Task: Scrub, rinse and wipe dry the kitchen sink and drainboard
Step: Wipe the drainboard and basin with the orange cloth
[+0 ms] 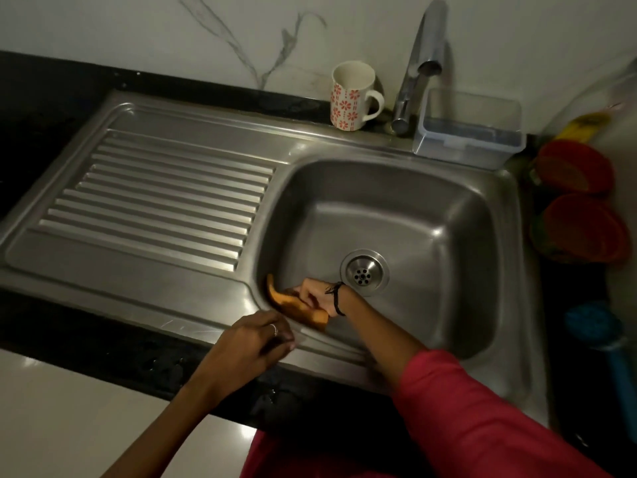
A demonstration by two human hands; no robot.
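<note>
Two hands at work | right hand [315, 294] grasps an orange cleaning cloth [293, 303] pressed into the stainless steel sink basin [448, 215] — near-left corner | left hand [255, 339], fingers loosely curled, rests on the front rim holding nothing | best practice — firm overlapping strokes toward the round drain [364, 269].

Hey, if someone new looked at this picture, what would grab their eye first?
Probably the orange cloth, which the right hand presses into the near-left corner of the steel sink. The left hand rests on the sink's front rim. Behind, a red-flowered mug stands beside the tap.
</note>
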